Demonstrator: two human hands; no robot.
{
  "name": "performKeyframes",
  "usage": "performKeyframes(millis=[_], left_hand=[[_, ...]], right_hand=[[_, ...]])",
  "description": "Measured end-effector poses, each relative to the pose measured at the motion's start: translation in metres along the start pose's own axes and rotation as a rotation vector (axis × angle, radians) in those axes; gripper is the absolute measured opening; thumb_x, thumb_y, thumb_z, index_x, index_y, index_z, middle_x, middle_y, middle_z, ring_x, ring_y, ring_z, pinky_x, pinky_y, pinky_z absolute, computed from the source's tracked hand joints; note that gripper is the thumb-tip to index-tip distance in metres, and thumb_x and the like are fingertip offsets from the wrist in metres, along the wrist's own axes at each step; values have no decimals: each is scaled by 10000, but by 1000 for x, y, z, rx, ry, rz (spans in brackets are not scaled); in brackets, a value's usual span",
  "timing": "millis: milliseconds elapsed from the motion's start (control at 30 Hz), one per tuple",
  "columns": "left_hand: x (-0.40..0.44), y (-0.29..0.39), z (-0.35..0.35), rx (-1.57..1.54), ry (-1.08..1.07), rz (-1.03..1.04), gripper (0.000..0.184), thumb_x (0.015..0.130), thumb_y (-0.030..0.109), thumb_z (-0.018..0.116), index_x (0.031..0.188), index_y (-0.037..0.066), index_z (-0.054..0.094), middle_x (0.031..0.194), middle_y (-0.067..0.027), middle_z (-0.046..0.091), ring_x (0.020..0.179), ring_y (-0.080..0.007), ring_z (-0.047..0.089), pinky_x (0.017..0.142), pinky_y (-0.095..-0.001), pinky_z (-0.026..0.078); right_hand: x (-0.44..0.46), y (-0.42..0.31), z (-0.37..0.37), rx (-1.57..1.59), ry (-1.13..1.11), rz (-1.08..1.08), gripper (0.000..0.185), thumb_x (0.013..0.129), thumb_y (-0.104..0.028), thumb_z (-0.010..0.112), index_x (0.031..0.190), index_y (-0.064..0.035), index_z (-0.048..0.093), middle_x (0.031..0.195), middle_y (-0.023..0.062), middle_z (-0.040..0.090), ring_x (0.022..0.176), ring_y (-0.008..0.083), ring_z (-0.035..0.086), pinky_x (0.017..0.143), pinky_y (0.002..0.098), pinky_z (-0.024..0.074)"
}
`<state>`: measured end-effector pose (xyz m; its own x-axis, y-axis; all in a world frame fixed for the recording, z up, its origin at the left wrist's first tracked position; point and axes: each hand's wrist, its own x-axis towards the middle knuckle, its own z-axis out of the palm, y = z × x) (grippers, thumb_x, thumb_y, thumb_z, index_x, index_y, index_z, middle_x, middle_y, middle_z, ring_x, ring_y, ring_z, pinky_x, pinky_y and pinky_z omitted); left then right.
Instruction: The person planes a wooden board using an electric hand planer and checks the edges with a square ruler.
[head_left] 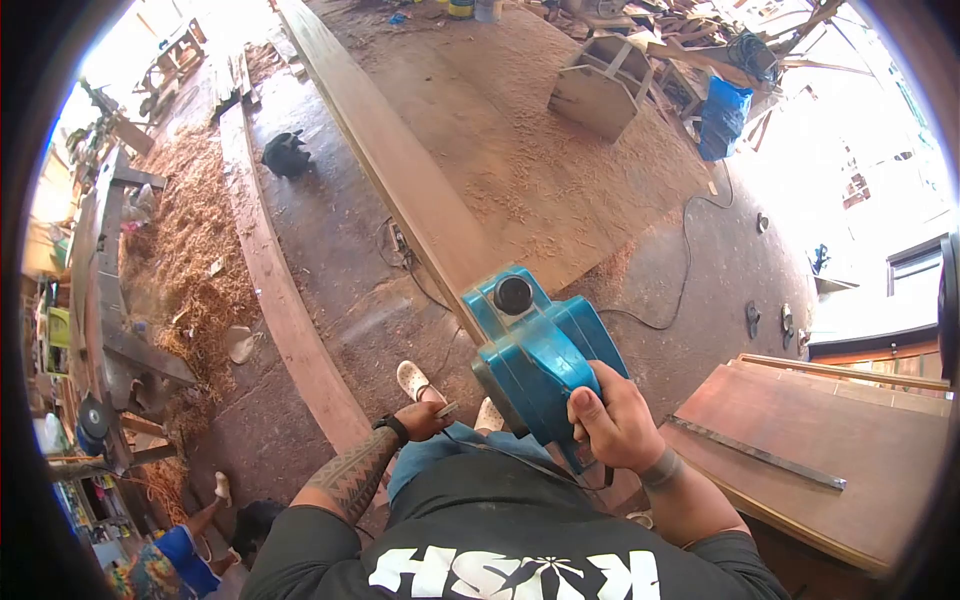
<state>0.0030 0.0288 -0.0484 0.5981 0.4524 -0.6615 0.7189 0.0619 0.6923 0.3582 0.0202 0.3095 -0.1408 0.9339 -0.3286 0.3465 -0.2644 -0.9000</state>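
My right hand (608, 418) is wrapped around the rear handle of a teal electric hand planer (545, 345). The planer, with a black round knob at its front, rests over the near end of a long wooden board (400, 185) that stretches away from me. Low at my left side, my left hand (423, 420) is closed around the planer's black power cord (500, 447), which loops across my front toward the tool. A small pale edge shows at its fingers, too small to name. The board's near end is hidden under the planer.
Another long plank (285, 300) lies to the left, beside heaped wood shavings (195, 280). On the right are a wooden panel (810, 430) with a metal bar (755, 452), and a cable (685, 260) on the floor. A wooden box (600, 90) stands ahead. Another person (175, 560) is at lower left.
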Motion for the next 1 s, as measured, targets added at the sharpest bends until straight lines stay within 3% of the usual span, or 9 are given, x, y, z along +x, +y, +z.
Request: performKeyframes(millis=[167,267,467,567,667,1000], left_hand=[[-20,23,-37,-54,27,-54,381,1094,408,656,1172,46,744,951,-121,786,873,-243,758,817,-432,588],[-14,-8,-37,-47,94,42,398,1089,425,657,1149,40,739,941,-130,782,883,-241,763,815,-439,583],[-1,-47,-54,125,82,68,365,1082,394,649,1166,46,722,990,-200,774,953,-373,765,838,-487,569],[-26,-13,-84,158,73,107,348,1070,380,653,1185,59,720,1035,-223,767,1013,-422,744,857,-511,558],[-23,-23,-91,21,84,-39,353,1061,388,660,1179,61,721,1042,-225,768,1028,-410,746,869,-515,553],[-18,-56,-123,44,161,-35,360,1057,416,680,1169,76,720,1014,-211,773,974,-388,754,862,-498,554]], right_hand=[[33,-13,8,6,17,-34,643,1107,-610,557,1125,29,623,745,90,648,629,181,677,600,350,535],[54,-23,15,19,26,-32,597,1115,-580,567,1085,14,623,732,87,643,623,176,673,595,349,530],[96,-43,27,8,40,-41,498,1135,-491,581,1023,-6,608,718,84,642,608,170,658,584,354,520],[114,-48,34,3,58,-61,488,1139,-481,578,1015,-10,603,717,81,638,602,168,650,580,355,517],[132,-56,39,12,70,-61,495,1137,-491,581,1007,-14,602,713,72,632,597,164,644,577,350,515],[185,-82,56,2,86,-42,548,1123,-556,577,983,-27,611,717,51,628,591,138,630,570,331,517]])
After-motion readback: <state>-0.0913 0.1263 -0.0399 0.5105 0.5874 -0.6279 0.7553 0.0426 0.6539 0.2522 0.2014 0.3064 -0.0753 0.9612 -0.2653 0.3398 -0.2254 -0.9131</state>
